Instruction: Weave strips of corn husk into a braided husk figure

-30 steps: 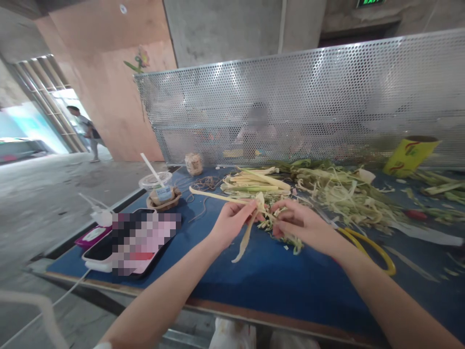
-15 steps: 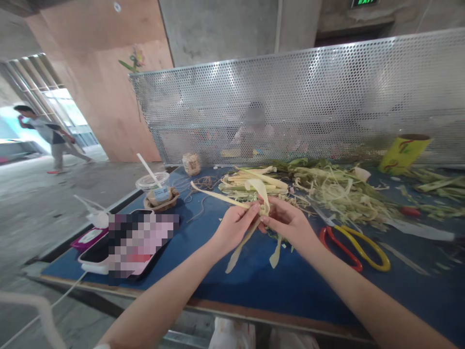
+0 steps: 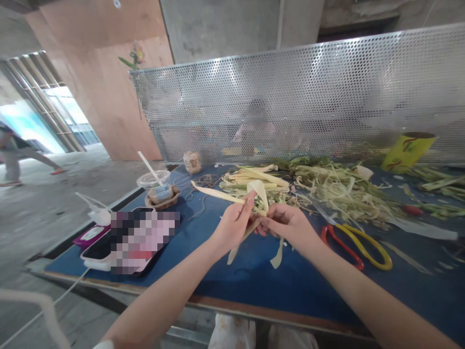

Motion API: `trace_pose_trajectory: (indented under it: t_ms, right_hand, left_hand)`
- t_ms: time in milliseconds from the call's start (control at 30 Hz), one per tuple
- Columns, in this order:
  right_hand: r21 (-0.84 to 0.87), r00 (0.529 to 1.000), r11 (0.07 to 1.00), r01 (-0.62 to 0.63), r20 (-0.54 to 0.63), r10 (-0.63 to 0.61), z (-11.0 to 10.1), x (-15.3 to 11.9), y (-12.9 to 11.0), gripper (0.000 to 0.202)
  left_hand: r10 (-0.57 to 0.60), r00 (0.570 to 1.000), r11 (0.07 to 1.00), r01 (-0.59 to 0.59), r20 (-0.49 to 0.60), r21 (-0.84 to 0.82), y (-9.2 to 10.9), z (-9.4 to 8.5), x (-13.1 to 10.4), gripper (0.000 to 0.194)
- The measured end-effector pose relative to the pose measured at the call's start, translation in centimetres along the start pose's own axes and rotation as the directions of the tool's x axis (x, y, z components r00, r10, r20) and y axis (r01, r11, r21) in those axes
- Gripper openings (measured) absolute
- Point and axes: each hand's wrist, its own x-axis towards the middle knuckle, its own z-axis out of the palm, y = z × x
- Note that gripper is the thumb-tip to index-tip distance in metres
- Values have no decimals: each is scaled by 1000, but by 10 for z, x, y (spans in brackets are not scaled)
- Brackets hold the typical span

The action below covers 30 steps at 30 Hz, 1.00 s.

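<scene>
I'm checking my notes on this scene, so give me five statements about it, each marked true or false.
1. Both the left hand and right hand hold pale strips. True.
2. The scissors' handles are both red. False: one is red, one yellow.
3. The cup with a straw sits in a brown holder. True.
4. The yellow container lies beside the cup. False: the yellow container is far right, near the perforated screen.

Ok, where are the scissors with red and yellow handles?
Head view: the scissors lie on the blue tabletop, right of the right hand, beside the pale green plant scraps.
</scene>
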Motion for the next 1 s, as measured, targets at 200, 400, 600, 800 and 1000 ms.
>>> trace_pose_trajectory:
  t_ms: [200,400,600,800,1000]
  right_hand:
    - [-62,995,997,43,-87,-48,-11,2,4,22]
    - [-97,976,994,40,-207,-60,-13,2,8,25]
    - [24,939,997,75,-339,-63,-11,2,9,22]
    - [149,923,983,108,-383,-43,-11,3,9,20]
    - [212,961,974,77,-276,-16,-15,4,8,19]
  left_hand:
    - [2,978,994,21,209,-107,7,-3,0,58]
    - [41,959,993,-8,279,-116,13,1,-3,56]
    - [55,957,996,-33,284,-82,14,3,-6,47]
    - [15,948,997,8,319,-72,17,3,-10,59]
    - [47,956,998,-34,289,-51,17,1,-9,54]
